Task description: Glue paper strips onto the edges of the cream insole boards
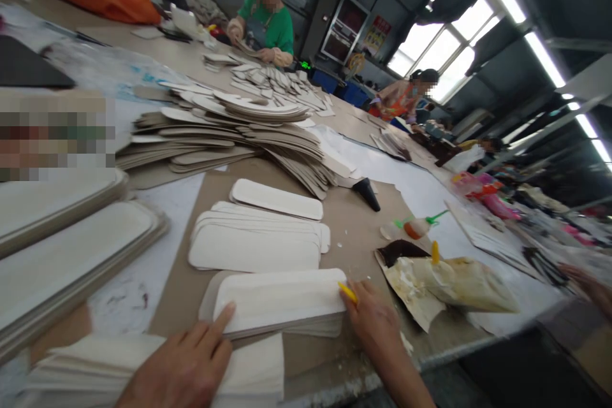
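At the near edge of the tabletop [354, 217], my left hand [179, 366] lies spread, its forefinger stretched out and pressing the near left corner of a stack of white insole boards [282, 303]. My right hand [373, 325] is closed at the stack's right end, pinching a small yellow tool [347, 292] against the top board. Beyond the stack, toward the middle of the tabletop, a second fanned pile of white boards [255, 239] lies well apart from it, and farther back a broad heap of grey cut pieces [229, 140] sprawls across the surface. Just right of my right hand sits a glue-smeared bag [454, 284] with a yellow nozzle, crowding that side; a black cone [367, 192] and a green-tipped bottle [415, 226] lie behind it. Stacked trays [71, 248] line the left edge. At the far edge a person in green [265, 22] sorts pieces.
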Demonstrator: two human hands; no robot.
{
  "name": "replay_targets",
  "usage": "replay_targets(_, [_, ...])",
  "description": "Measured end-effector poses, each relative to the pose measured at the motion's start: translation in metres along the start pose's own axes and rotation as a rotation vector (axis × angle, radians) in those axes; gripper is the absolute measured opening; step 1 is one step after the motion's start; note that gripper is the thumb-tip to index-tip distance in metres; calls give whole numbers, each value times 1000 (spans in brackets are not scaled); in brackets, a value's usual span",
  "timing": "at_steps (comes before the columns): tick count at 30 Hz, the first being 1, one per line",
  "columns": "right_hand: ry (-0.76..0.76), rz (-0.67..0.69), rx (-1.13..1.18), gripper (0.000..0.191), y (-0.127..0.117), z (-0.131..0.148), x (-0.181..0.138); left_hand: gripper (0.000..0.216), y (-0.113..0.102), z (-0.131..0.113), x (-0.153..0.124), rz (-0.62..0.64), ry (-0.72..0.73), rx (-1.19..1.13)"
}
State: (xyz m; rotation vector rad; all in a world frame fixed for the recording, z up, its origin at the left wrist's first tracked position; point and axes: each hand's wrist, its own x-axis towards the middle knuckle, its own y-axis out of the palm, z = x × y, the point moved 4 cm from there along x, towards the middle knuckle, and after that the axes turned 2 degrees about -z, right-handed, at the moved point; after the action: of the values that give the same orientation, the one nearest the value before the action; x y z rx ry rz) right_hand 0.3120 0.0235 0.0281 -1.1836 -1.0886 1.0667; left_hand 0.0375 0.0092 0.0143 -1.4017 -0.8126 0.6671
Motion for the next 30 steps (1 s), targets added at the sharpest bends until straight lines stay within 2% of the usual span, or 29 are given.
replay_targets(3, [68,-33,229,23,0,-11,4,34,-9,-5,4,-20,18,-23])
replay_targets(6, [271,41,435,34,2,-24,11,28,-10,-4,6,23,26,-89])
replay_targets(8, [342,109,571,38,-1,-23,12,30,-12,1,6,99,2,-153])
replay_targets(10, [396,166,733,40,-5,-19,10,34,-15,9,3,143,-44,-288])
replay_targets(12, [456,196,884,42,-9,-13,6,37,-18,24,-1,89,-121,-511])
replay_targets(14, [490,198,997,44,-14,-9,1,27,-21,45,-5,-31,-274,-770])
replay_targets(15, [494,201,1043,46,-16,-7,-1,18,-21,56,-7,-65,-406,-885])
replay_targets(16, [492,202,1081,46,-18,-6,-4,18,-21,66,-10,-78,-552,-987])
replay_targets(18, [487,195,1133,47,-24,-3,-8,34,-23,79,-14,-85,-818,-1183])
replay_targets(20, [484,182,1160,46,-29,0,-11,37,-29,81,-15,-118,-943,-1379])
replay_targets(23, [483,192,1191,46,-34,5,-13,36,-35,73,-14,-138,-979,-1647])
replay_targets(26, [489,201,1202,46,-37,9,-14,36,-31,63,-15,-19,-960,-1871])
replay_targets(28, [496,199,1199,46,-39,11,-13,33,-30,61,-17,22,-910,-1901])
replay_targets(30, [491,197,1199,45,-39,13,-13,30,-30,63,-19,11,-874,-1835])
